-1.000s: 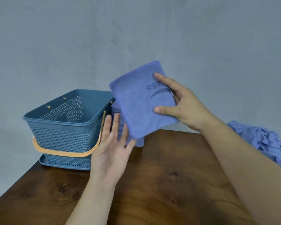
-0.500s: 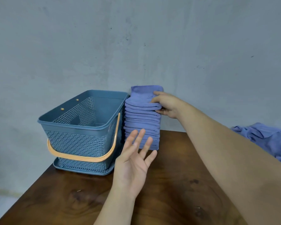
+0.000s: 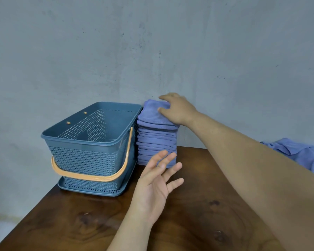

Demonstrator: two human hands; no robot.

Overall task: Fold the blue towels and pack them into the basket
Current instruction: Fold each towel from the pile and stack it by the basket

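Your right hand [image 3: 179,110] lies on the stack [image 3: 157,140] of folded blue towels at the far side of the wooden surface [image 3: 198,205], against the grey wall [image 3: 152,51]. Its grip is open: the fingers spread across the top towel [image 3: 152,113] and press down on it rather than curl round it, and the forearm reaches in from the near right.

Your left hand [image 3: 152,189] hovers in front of the lower part of the stack, palm turned to the right, fingers straight and fanned apart. Its grip is wide open and has hold of nothing; whether the fingertips touch the towels cannot be told.

The stack stands upright, many towels high, just right of the blue basket [image 3: 83,160] and level with its rim or a little above it. The two sit so close that they look to be touching. The basket's orange handle [image 3: 91,175] is folded down across its near wall.

At the far right edge of the surface, well apart from the stack, lies a loose heap [image 3: 301,154] of unfolded blue towels, partly hidden behind your right arm.
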